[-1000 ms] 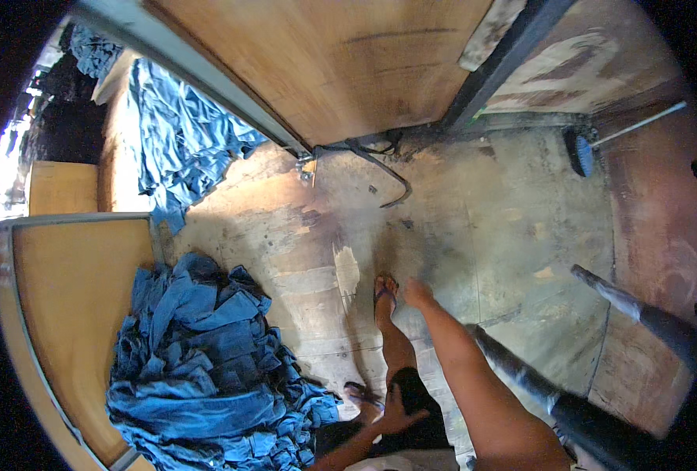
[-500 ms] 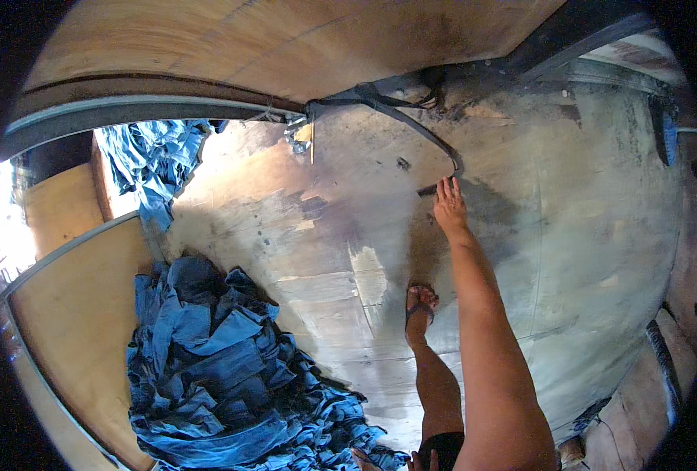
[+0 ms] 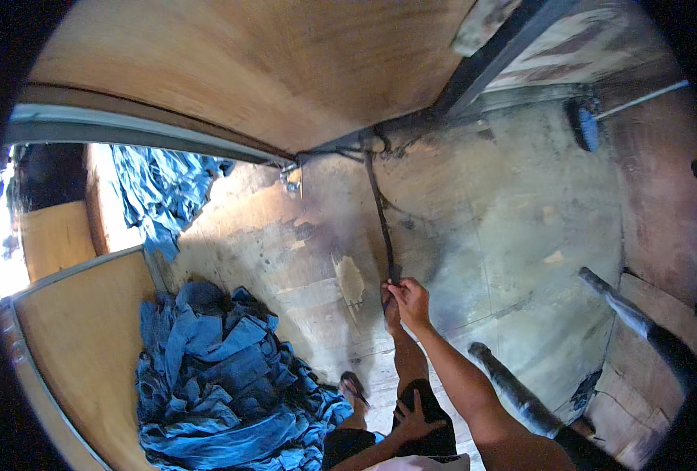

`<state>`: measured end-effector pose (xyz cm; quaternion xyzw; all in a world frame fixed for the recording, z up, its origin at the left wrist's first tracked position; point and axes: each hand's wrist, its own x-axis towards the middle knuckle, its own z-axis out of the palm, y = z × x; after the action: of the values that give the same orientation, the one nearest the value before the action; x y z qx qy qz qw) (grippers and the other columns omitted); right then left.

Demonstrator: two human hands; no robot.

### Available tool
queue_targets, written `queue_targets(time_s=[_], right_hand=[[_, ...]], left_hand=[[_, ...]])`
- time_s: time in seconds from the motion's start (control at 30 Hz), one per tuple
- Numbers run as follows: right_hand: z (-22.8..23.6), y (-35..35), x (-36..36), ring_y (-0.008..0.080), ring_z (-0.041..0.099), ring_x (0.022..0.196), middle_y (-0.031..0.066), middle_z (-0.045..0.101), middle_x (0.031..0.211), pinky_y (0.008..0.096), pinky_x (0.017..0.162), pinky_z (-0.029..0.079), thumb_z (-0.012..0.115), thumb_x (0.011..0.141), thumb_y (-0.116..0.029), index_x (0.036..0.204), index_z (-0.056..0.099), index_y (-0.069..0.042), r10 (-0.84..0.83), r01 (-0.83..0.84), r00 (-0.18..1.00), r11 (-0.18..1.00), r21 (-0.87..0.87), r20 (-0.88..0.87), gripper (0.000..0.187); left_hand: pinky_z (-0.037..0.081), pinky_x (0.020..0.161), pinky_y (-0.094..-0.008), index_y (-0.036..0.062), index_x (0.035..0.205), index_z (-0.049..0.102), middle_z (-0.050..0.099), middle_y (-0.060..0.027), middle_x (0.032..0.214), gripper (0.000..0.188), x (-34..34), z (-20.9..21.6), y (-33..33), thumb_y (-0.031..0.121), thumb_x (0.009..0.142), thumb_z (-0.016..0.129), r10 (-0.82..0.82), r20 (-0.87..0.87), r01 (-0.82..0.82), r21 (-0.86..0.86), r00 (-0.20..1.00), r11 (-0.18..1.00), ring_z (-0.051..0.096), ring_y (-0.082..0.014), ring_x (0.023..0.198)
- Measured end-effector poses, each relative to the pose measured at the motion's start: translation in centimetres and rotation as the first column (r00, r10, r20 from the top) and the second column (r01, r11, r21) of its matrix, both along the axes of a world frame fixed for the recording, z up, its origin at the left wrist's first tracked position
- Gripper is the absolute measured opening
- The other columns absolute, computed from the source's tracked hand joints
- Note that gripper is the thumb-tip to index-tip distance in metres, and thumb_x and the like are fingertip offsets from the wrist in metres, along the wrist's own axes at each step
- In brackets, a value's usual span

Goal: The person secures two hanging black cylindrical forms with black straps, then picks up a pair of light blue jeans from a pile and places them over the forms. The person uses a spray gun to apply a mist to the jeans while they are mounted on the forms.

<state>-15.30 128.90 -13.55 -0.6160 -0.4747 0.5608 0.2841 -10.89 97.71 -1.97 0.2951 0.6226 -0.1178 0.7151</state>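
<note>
My right hand (image 3: 411,300) reaches forward, thumb and fingers pinched on the near end of a long dark strap (image 3: 378,202). The strap runs taut from the base of the wooden panel (image 3: 246,71) to my fingertips; its exact material is hard to make out. My left hand (image 3: 416,422) rests on my thigh over black shorts, fingers spread, holding nothing. One of my feet is partly hidden behind the right hand. The other sandalled foot (image 3: 353,386) stands on the stained floor (image 3: 513,228).
A large heap of blue denim (image 3: 215,369) lies at the left beside a wooden board (image 3: 81,337). More denim (image 3: 160,184) lies beyond it. On the right are two dark, tube-like pieces (image 3: 513,392) and a blue brush head (image 3: 585,125) on a pole.
My right hand has gone from open above the strap's end to pinching it, and has drawn it nearer. The strap, curved before, is now straight. The view has shifted right.
</note>
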Motion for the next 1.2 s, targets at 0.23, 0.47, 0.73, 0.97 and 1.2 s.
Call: queue_targets(time_s=[0.23, 0.47, 0.73, 0.97, 1.2], right_hand=[[19.8, -6.3, 6.0, 0.0132, 0.066, 0.09, 0.0102, 0.071, 0.095, 0.0266, 0.087, 0.051, 0.063, 0.096, -0.008, 0.102, 0.065, 0.006, -0.272, 0.301, 0.937, 0.948, 0.109, -0.222, 0.015], [40.0, -18.3, 11.6, 0.0139, 0.069, 0.084, 0.0107, 0.074, 0.097, 0.0277, 0.075, 0.056, 0.056, 0.102, -0.019, 0.116, 0.066, 0.001, -0.53, 0.583, 0.783, 0.808, 0.087, -0.326, 0.027], [53.0, -36.8, 20.6, 0.0171, 0.071, 0.087, 0.0143, 0.073, 0.1, 0.0271, 0.073, 0.06, 0.056, 0.1, -0.011, 0.126, 0.059, 0.007, -0.652, 0.781, 0.606, 0.596, 0.186, -0.455, 0.032], [52.8, -60.4, 35.7, 0.0149, 0.069, 0.076, 0.016, 0.073, 0.09, 0.0273, 0.066, 0.059, 0.061, 0.094, 0.001, 0.12, 0.062, 0.012, -0.889, 0.86, 0.431, 0.352, 0.37, -0.156, 0.028], [49.0, -82.8, 42.1, 0.0185, 0.062, 0.108, 0.0182, 0.064, 0.126, 0.0369, 0.093, 0.05, 0.048, 0.103, -0.045, 0.128, 0.062, 0.003, -0.956, 0.951, 0.288, 0.28, 0.13, -0.051, 0.055]], left_hand=[[0.046, 0.101, -0.0472, 0.0044, 0.139, 0.051, 0.06, -0.0275, 0.128, 0.07, -13.6, -1.3, -3.9, 0.054, 0.091, 0.059, -0.106, 0.025, 0.094, 0.298, 0.994, 0.95, 0.059, -0.0402, 0.118], [0.045, 0.099, -0.045, -0.0003, 0.126, 0.059, 0.063, -0.0242, 0.121, 0.038, -14.0, 14.9, 4.0, 0.019, 0.094, 0.061, -0.071, 0.097, -0.068, 0.94, 0.993, 0.336, 0.059, -0.0399, 0.115], [0.05, 0.08, -0.0293, -0.0036, 0.106, 0.067, 0.071, -0.0076, 0.092, 0.019, 2.3, 36.5, 2.2, 0.011, 0.095, 0.064, -0.506, 0.491, -0.166, 0.814, 0.709, 0.557, 0.063, -0.0143, 0.085], [0.05, 0.081, -0.0278, -0.0033, 0.104, 0.071, 0.072, -0.0065, 0.084, 0.015, 17.2, 39.0, -12.5, 0.008, 0.095, 0.065, -0.529, 0.725, -0.03, 0.601, 0.441, 0.799, 0.065, -0.0118, 0.083], [0.052, 0.08, -0.0277, -0.0024, 0.104, 0.073, 0.072, -0.0039, 0.088, 0.017, 31.3, 38.5, -29.3, 0.011, 0.095, 0.066, -0.802, 0.575, 0.314, 0.74, 0.165, 0.595, 0.063, -0.0083, 0.085]])
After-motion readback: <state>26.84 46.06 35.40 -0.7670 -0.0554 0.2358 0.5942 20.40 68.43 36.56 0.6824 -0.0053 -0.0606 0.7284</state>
